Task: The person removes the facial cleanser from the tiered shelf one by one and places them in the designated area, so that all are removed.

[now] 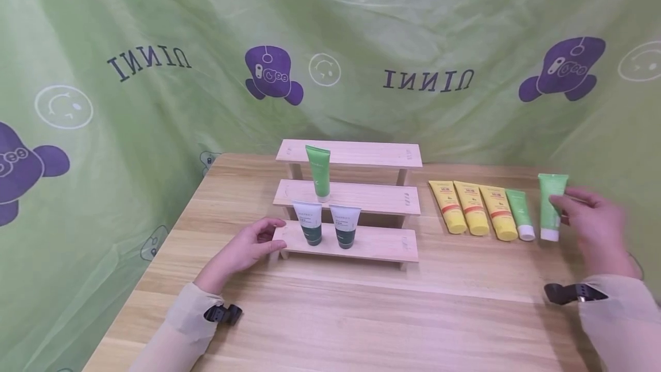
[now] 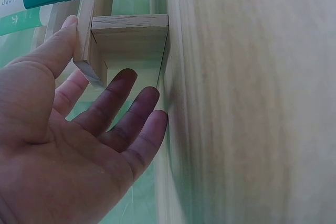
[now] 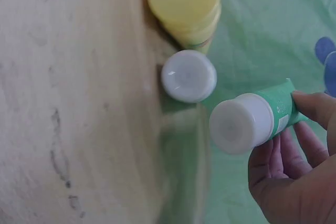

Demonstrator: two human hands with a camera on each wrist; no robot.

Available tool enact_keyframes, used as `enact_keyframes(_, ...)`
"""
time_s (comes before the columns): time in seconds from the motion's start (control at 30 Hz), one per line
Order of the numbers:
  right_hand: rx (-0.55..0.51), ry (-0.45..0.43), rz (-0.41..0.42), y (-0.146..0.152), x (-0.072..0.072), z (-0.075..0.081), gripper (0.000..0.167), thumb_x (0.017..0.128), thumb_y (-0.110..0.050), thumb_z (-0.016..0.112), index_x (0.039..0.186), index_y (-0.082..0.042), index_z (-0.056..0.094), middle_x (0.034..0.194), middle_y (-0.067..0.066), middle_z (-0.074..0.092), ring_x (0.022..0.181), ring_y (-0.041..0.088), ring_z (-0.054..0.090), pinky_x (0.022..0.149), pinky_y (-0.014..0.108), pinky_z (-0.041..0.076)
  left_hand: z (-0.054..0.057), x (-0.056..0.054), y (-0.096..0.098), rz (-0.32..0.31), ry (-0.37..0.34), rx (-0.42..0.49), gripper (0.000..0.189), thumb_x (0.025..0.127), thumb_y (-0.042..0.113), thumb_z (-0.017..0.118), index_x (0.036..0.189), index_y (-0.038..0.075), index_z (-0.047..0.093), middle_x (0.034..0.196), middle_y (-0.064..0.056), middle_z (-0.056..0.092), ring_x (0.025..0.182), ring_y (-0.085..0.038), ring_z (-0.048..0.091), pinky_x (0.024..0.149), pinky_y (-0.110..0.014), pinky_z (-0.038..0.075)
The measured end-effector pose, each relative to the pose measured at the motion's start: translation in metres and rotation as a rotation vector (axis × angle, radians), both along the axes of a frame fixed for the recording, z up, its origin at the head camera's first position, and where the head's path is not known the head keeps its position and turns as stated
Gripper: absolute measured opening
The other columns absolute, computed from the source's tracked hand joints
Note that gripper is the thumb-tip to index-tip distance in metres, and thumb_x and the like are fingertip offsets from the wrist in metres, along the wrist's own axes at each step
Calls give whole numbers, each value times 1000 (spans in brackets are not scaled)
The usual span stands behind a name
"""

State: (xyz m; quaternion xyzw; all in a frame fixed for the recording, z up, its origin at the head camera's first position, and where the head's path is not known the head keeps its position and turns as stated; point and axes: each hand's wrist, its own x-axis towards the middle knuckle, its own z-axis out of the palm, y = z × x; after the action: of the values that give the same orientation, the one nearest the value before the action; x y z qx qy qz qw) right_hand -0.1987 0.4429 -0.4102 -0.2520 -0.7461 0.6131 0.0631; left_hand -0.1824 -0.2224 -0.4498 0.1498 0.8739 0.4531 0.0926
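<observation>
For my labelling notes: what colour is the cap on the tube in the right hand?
The cap is white, seen best in the right wrist view.

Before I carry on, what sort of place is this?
Likely a curtained-off mock display booth: a printed green curtain hangs behind the wooden table, and a three-step stand holds cosmetic-style tubes.

Long pale beige sleeves (image 1: 178,323) and black wrist straps (image 1: 214,313) with chunky black devices (image 1: 234,314)
</observation>
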Motion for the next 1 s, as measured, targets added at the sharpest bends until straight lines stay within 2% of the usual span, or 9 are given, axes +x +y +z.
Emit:
enact_keyframes(0.13, 98, -103, 43, 4, -4, -9, 63, 78, -46, 81, 134, -32, 54, 88, -29, 55, 76, -2, 59, 67, 18, 42, 0, 0, -1, 1, 4, -3, 49, 88, 32, 74, 129, 10, 57, 107, -7, 66, 100, -21, 63, 92, -43, 50)
enact_keyframes(0.27, 143, -174, 55, 5, -9, -14, 73, 78, -52, 78, 141, -28, 50, 98, -21, 51, 79, -1, 55, 70, 23, 42, 1, 0, 0, 2, 7, -2, 50, 88, 32, 75, 129, 10, 57, 106, -6, 66, 99, -21, 63, 92, -42, 50)
enact_keyframes(0.4, 180, -210, 55, 6, -13, -18, 82, 79, -54, 77, 147, -22, 45, 110, -13, 47, 85, 2, 51, 74, 26, 42, 1, 0, 0, -2, 14, -7, 49, 88, 32, 75, 129, 10, 57, 106, -6, 66, 99, -20, 63, 92, -42, 50)
enact_keyframes(0.57, 195, -240, 44, 9, -18, -24, 84, 80, -56, 75, 149, -21, 42, 114, -12, 47, 94, 7, 47, 79, 31, 43, 2, -1, 0, -6, 15, -11, 49, 88, 32, 74, 129, 10, 57, 106, -5, 65, 99, -20, 63, 92, -41, 50)
enact_keyframes(0.67, 199, -261, 39, 11, -20, -27, 88, 81, -57, 73, 151, -17, 38, 118, -8, 47, 104, 17, 47, 93, 45, 43, 2, -1, 0, -5, 15, -10, 49, 88, 31, 74, 129, 10, 57, 106, -5, 65, 99, -20, 63, 92, -42, 50)
enact_keyframes(0.73, 207, -262, 42, 12, -21, -28, 88, 83, -56, 72, 151, -13, 37, 126, 3, 47, 112, 26, 45, 101, 55, 37, 2, -2, 1, -4, 14, -11, 49, 88, 31, 74, 129, 11, 57, 106, -5, 65, 98, -20, 63, 92, -42, 50)
enact_keyframes(0.8, 215, -258, 42, 11, -21, -29, 86, 84, -54, 71, 151, -13, 37, 138, 15, 43, 122, 35, 40, 106, 59, 33, 2, -2, 1, -2, 11, -12, 48, 88, 31, 75, 129, 11, 57, 106, -5, 65, 98, -20, 63, 92, -42, 50)
enact_keyframes(0.87, 224, -252, 48, 10, -22, -29, 83, 86, -52, 70, 151, -12, 37, 150, 22, 32, 131, 41, 33, 105, 61, 32, 1, -2, 1, -1, 9, -12, 49, 88, 31, 75, 128, 12, 57, 106, -5, 65, 98, -20, 63, 92, -42, 50)
enact_keyframes(1.0, 223, -250, 46, 7, -23, -29, 77, 89, -49, 68, 150, -11, 39, 157, 23, 23, 138, 45, 26, 104, 62, 33, 0, -1, 0, -1, 9, -11, 48, 88, 32, 75, 128, 12, 57, 106, -5, 65, 99, -20, 63, 92, -42, 50)
